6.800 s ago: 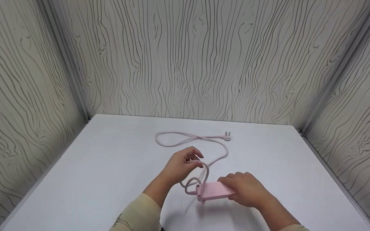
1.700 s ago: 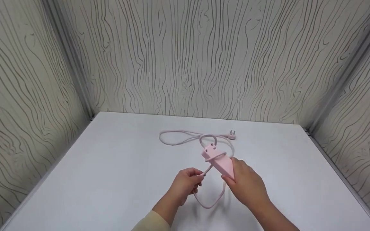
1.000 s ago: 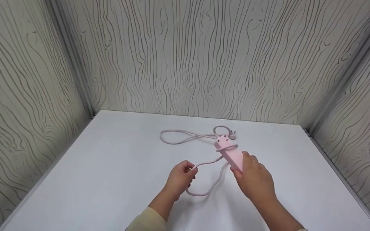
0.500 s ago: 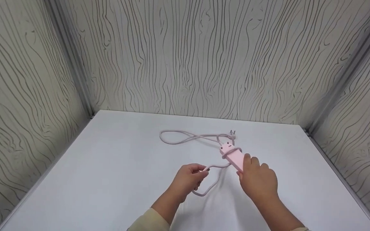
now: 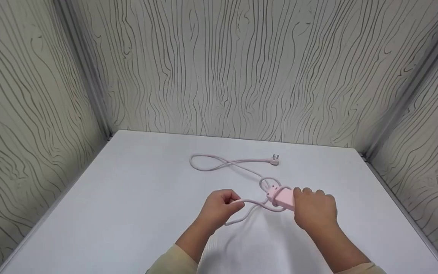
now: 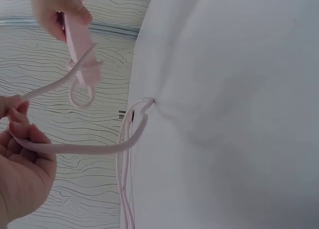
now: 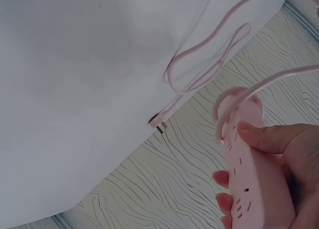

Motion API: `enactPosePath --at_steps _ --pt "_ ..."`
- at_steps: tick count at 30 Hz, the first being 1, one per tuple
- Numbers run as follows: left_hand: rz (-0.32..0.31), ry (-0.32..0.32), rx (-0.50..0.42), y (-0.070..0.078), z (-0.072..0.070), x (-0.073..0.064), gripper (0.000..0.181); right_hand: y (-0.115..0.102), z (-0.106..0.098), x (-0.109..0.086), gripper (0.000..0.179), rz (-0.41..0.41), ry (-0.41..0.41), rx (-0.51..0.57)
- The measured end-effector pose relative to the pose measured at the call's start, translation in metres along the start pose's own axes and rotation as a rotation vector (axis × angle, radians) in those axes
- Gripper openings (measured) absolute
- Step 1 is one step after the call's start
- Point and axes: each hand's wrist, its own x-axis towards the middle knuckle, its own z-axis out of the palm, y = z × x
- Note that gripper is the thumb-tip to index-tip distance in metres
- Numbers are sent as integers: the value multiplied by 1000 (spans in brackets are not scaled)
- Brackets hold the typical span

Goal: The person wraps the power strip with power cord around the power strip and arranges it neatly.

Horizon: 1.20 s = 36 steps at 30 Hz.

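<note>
A pink power strip is held up off the table in my right hand, fingers wrapped round its far end. In the right wrist view the outlet slots on the power strip face the camera, with the thumb along one edge. Its pink cord loops round the end away from that hand. My left hand pinches the cord between thumb and fingers, left of the strip. From there the cord sags and runs back onto the table. The plug lies on the table, prongs up.
A white table spreads beneath both hands. The rest of the cord makes a flat loop near its back. Wood-grain patterned panels rise behind and on both sides, meeting at grey corner posts.
Over the last second the power strip has come down toward me and turned more sideways, with the right hand shifting right. The left hand still pinches the cord. The plug has stayed put.
</note>
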Motion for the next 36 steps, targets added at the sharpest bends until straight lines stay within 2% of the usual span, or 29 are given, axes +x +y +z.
enactPosePath --at_steps 6,12,15,19,21,23,25,28,31,33,36 --pt "22 12 -27 8 4 5 12 3 1 -1 32 -131 -123 0" --pt "107 -6 50 18 13 7 7 2 7 -1 38 -231 -252 93" --pt "134 -8 57 21 16 7 7 2 12 -1 39 -236 -279 145" --pt "141 -58 -39 22 17 6 14 5 18 1 42 -205 -284 165" --pt "146 -89 -56 23 15 5 21 9 20 2 44 -178 -277 163" --pt "174 -104 -8 22 13 5 26 16 23 4 47 -149 -274 162" --pt "230 -97 108 21 11 4 29 22 24 4 48 -122 -263 167" --pt "370 -27 341 20 10 3 24 32 25 5 48 -84 -258 187" --pt "478 61 502 20 10 2 16 39 26 5 48 -52 -254 211" --pt "496 95 534 19 9 1 13 44 27 4 48 -37 -244 214" --pt "461 122 534 17 6 1 10 53 30 3 44 -17 -229 203"
